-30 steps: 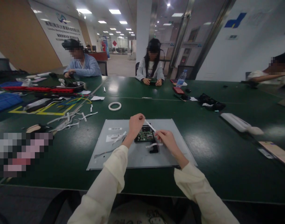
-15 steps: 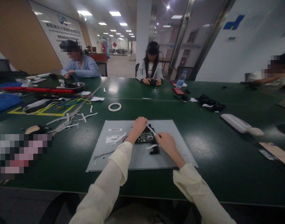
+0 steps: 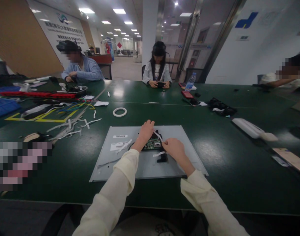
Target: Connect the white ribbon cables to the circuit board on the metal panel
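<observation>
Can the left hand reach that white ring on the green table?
Probably yes: nothing stands between the left hand and the white ring, but that hand is busy with the white strip.

Left hand (image 3: 146, 132), right hand (image 3: 174, 149), white strip (image 3: 158, 135) between

The person's pale cream, loose cloth left sleeve (image 3: 110, 193) and matching right sleeve (image 3: 210, 200) are softly creased and end in wide, bunched cuffs (image 3: 127, 164) short of the wrists, while the shaded garment front (image 3: 137, 225) bears a dark printed motif (image 3: 164, 227).
</observation>
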Action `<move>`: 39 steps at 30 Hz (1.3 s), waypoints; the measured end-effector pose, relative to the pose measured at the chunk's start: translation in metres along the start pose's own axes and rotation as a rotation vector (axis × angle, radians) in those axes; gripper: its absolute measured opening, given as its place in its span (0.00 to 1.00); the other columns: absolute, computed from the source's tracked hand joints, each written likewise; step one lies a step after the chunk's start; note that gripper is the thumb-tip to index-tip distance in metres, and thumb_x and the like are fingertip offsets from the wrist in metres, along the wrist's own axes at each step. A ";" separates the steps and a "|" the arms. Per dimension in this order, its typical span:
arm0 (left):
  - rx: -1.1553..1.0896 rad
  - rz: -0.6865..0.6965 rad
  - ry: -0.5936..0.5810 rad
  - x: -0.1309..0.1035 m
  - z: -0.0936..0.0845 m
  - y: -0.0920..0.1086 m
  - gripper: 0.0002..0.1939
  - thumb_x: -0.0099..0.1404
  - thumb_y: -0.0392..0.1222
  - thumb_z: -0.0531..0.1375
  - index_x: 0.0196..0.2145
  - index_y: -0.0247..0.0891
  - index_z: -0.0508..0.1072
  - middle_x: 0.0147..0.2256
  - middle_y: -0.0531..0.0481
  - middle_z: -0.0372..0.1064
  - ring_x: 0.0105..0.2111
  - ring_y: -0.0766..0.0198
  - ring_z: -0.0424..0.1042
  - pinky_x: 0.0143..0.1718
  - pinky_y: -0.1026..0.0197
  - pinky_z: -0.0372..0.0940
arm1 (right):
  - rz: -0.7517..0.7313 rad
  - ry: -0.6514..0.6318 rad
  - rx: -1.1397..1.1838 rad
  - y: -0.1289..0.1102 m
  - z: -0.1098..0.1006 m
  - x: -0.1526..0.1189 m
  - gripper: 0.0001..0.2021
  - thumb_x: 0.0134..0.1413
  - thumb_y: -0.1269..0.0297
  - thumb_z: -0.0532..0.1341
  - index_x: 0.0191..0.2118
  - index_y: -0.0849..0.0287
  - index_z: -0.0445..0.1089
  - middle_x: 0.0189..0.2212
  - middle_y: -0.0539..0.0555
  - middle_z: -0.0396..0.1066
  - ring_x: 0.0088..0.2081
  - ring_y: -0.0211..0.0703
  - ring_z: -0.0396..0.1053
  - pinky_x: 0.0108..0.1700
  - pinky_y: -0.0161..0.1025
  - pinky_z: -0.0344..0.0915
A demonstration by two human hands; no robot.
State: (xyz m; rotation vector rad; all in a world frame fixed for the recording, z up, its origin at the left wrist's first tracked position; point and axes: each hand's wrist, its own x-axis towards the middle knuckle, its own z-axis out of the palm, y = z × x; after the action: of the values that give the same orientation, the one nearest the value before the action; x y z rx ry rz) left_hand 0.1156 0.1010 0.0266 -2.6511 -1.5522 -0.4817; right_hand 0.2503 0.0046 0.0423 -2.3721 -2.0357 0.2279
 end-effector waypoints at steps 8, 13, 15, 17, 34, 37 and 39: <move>-0.032 0.005 -0.055 -0.016 -0.023 0.010 0.12 0.64 0.32 0.46 0.42 0.36 0.65 0.41 0.43 0.66 0.42 0.61 0.67 0.42 0.61 0.61 | -0.200 0.236 0.232 0.014 0.013 -0.015 0.09 0.50 0.67 0.54 0.38 0.58 0.68 0.32 0.53 0.70 0.35 0.40 0.66 0.35 0.34 0.58; -0.022 0.046 -0.219 -0.035 -0.027 0.021 0.14 0.65 0.35 0.45 0.44 0.32 0.67 0.40 0.38 0.70 0.42 0.56 0.69 0.44 0.56 0.61 | -0.417 0.327 0.316 0.018 0.025 -0.013 0.14 0.54 0.72 0.49 0.43 0.61 0.68 0.40 0.57 0.67 0.44 0.43 0.63 0.47 0.37 0.58; -0.018 0.050 -0.203 -0.041 -0.026 0.023 0.15 0.66 0.36 0.45 0.45 0.33 0.66 0.42 0.38 0.70 0.44 0.55 0.68 0.45 0.54 0.60 | -0.434 0.330 0.333 0.019 0.029 -0.013 0.16 0.55 0.73 0.48 0.44 0.62 0.68 0.41 0.57 0.67 0.44 0.43 0.62 0.49 0.38 0.58; -0.034 0.053 -0.171 -0.045 -0.021 0.023 0.15 0.66 0.37 0.45 0.47 0.34 0.65 0.45 0.38 0.68 0.46 0.54 0.67 0.46 0.52 0.59 | -0.458 0.326 0.341 0.021 0.032 -0.013 0.17 0.55 0.74 0.48 0.45 0.63 0.68 0.42 0.58 0.66 0.44 0.42 0.62 0.49 0.38 0.58; -0.077 -0.254 0.048 -0.115 -0.074 -0.047 0.15 0.61 0.37 0.50 0.44 0.33 0.69 0.44 0.42 0.68 0.46 0.59 0.66 0.48 0.60 0.59 | -0.537 0.431 0.374 0.017 0.024 -0.030 0.13 0.56 0.69 0.51 0.43 0.62 0.69 0.42 0.58 0.66 0.45 0.42 0.62 0.51 0.40 0.57; -0.179 -0.275 -0.091 -0.122 -0.069 -0.073 0.16 0.58 0.38 0.53 0.44 0.34 0.70 0.42 0.44 0.70 0.43 0.60 0.68 0.45 0.63 0.61 | -0.684 0.432 0.385 0.011 0.021 -0.037 0.15 0.56 0.63 0.52 0.47 0.59 0.67 0.47 0.57 0.63 0.50 0.44 0.59 0.54 0.43 0.55; -0.226 -0.269 -0.152 -0.121 -0.063 -0.082 0.17 0.56 0.38 0.55 0.44 0.35 0.70 0.41 0.45 0.71 0.41 0.61 0.69 0.41 0.65 0.62 | -0.753 0.418 0.367 0.008 0.021 -0.040 0.16 0.56 0.61 0.53 0.49 0.57 0.65 0.50 0.57 0.61 0.53 0.45 0.56 0.55 0.45 0.53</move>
State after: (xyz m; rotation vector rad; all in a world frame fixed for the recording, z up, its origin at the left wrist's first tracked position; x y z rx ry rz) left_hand -0.0256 0.0284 0.0425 -2.7060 -2.0291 -0.5031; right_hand 0.2500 -0.0378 0.0249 -1.2083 -2.2379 0.0690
